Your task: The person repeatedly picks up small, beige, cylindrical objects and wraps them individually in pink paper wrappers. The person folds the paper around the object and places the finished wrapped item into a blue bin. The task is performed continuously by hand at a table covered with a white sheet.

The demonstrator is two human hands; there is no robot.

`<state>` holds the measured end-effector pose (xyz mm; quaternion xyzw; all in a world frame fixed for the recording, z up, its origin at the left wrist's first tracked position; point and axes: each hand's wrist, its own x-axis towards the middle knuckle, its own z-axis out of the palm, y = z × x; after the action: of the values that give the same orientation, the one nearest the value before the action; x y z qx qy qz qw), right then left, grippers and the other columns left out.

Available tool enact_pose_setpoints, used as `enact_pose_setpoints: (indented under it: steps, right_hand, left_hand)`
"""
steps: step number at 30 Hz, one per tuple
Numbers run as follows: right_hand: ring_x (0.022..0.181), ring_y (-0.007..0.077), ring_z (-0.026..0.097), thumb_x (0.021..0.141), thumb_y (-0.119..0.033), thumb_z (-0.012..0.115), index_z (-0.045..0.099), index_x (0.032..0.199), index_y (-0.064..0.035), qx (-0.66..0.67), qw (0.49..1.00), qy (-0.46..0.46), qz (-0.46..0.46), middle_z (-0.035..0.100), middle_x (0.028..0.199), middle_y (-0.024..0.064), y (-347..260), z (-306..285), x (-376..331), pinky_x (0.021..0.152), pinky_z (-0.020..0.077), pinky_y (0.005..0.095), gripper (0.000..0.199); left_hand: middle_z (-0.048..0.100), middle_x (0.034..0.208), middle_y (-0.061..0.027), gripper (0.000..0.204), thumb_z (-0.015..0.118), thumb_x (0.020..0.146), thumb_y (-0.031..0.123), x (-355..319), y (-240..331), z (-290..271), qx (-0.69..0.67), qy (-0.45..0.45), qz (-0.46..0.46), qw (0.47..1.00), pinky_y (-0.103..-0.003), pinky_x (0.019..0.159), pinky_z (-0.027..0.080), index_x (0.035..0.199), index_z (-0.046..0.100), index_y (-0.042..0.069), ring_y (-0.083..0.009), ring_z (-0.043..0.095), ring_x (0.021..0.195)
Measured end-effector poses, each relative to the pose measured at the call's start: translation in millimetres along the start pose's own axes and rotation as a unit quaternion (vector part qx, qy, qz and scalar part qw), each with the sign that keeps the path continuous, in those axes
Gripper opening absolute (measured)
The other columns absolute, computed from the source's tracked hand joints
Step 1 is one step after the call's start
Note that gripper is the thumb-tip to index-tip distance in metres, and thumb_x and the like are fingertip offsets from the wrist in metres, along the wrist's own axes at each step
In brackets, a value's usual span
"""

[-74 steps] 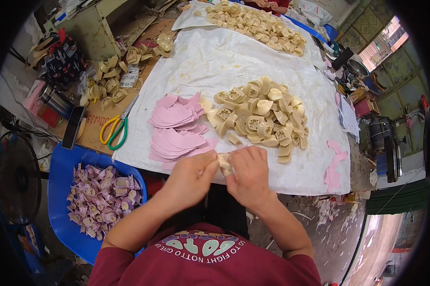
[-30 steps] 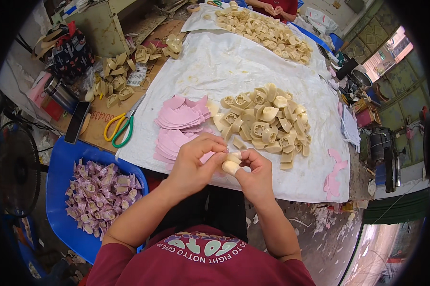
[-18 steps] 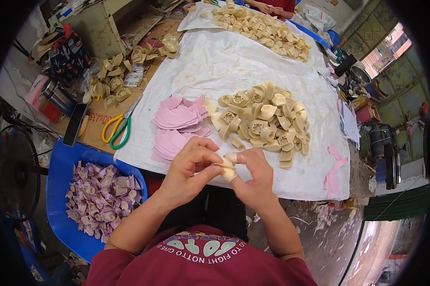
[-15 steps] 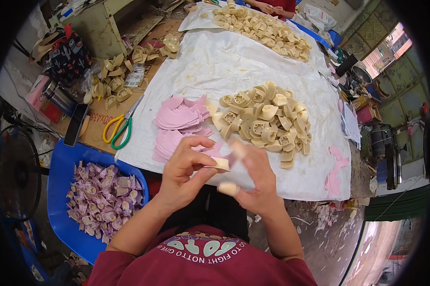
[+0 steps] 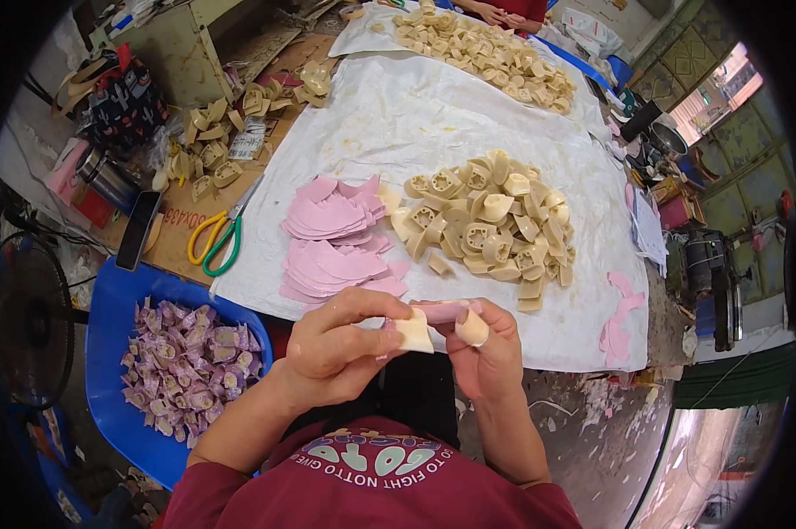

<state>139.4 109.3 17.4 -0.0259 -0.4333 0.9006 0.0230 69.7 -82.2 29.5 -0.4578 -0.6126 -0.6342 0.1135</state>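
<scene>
My left hand pinches a small cream plastic part between thumb and fingers, with a bit of pink showing at its lower edge. A pink sheet piece stretches from that part to my right hand, whose fingers are closed on its other end. The right thumb wears a cream finger cover. Just beyond my left hand lie stacked pink cut pieces. Past my right hand is a heap of beige molded plastic parts.
A white cloth covers the table. Scissors and a phone lie left. A blue tub holds pink-wrapped parts. Pink scraps lie right. A second heap sits near another person's hands.
My right hand has come in beside the left and now grips the pink piece, drawn out level. Both hands are slightly lower. A single beige part now shows at the heap's near left edge.
</scene>
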Motion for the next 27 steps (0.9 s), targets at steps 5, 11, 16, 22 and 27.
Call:
enact_pose_setpoints:
  steps: [5,11,16,22,27]
  right_hand:
    - [0.106,0.0211,0.062,0.091,-0.005,0.057,0.062,0.116,0.006,-0.095,0.994,0.044,-0.046,0.066,0.113,0.018,-1,24,-5,0.096,0.045,0.0321,0.028]
    - [0.109,0.0211,0.061,0.09,-0.003,0.058,0.061,0.119,0.005,-0.321,0.936,0.034,-0.137,0.064,0.119,0.0185,4,26,-7,0.095,0.0461,0.0322,0.03]
    - [0.102,0.0199,0.065,0.085,0.0,0.063,0.061,0.117,0.0035,-0.463,0.862,0.019,-0.208,0.065,0.115,0.0155,7,20,3,0.087,0.0511,0.0311,0.032]
    - [0.096,0.0247,0.066,0.08,0.003,0.067,0.06,0.111,0.0018,-0.416,0.881,0.017,-0.224,0.066,0.109,0.0169,15,12,11,0.083,0.0528,0.0332,0.031]
    - [0.097,0.0283,0.065,0.078,0.004,0.067,0.058,0.105,0.0006,-0.518,0.804,-0.049,-0.289,0.065,0.109,0.0186,13,1,24,0.083,0.0523,0.035,0.028]
  left_hand:
    - [0.062,0.104,-0.0204,0.04,0.069,0.068,-0.013,-1,-4,5,0.124,-0.024,0.021,0.992,-0.034,0.07,0.054,0.102,0.06,0.005,-0.0304,0.065,0.086]
    - [0.062,0.103,-0.0216,0.038,0.067,0.068,-0.015,-2,-10,18,0.151,0.005,0.004,0.988,-0.033,0.068,0.054,0.1,0.058,0.003,-0.0303,0.065,0.085]
    - [0.062,0.102,-0.02,0.032,0.066,0.07,-0.015,-4,-17,26,0.127,0.042,-0.04,0.99,-0.031,0.066,0.053,0.096,0.057,0.002,-0.0282,0.065,0.083]
    - [0.059,0.11,-0.0192,0.027,0.066,0.072,-0.013,-6,-19,29,0.109,0.076,-0.067,0.989,-0.031,0.066,0.053,0.093,0.059,0.003,-0.0268,0.065,0.082]
    - [0.058,0.107,-0.0184,0.02,0.064,0.075,-0.011,-1,-24,23,0.141,0.048,-0.087,0.985,-0.031,0.063,0.052,0.09,0.061,0.003,-0.0273,0.064,0.078]
